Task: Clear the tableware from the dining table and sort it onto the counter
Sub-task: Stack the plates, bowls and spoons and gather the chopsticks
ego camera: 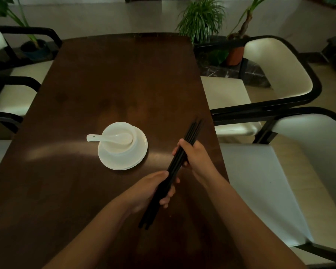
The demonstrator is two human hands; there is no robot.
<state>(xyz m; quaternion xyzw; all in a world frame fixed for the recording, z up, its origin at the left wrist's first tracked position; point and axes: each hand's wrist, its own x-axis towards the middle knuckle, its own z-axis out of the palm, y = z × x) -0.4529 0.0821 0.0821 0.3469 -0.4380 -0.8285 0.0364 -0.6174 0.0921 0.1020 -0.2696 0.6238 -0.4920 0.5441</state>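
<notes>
Both grips are closed round a bundle of black chopsticks (175, 167), left hand (153, 189) low, right hand (194, 158) higher, held above the dark worktop (105, 84). Beyond them a white bowl (118, 140) with a spoon (109, 138) on stacked plates (136, 160) is uncleared; I judge the task partway, the counter unseen. Cream chairs (275, 70) and potted plants (202, 18) stand around

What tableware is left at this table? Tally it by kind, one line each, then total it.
Bowl: 1
Spoon, resting in the bowl: 1
Plate stack under the bowl: 1 stack; how many plates it holds cannot be told
Bundle of black chopsticks, gripped by the left hand and the right hand: 1 bundle; sticks too dark to count
Total: 4 groups
</notes>
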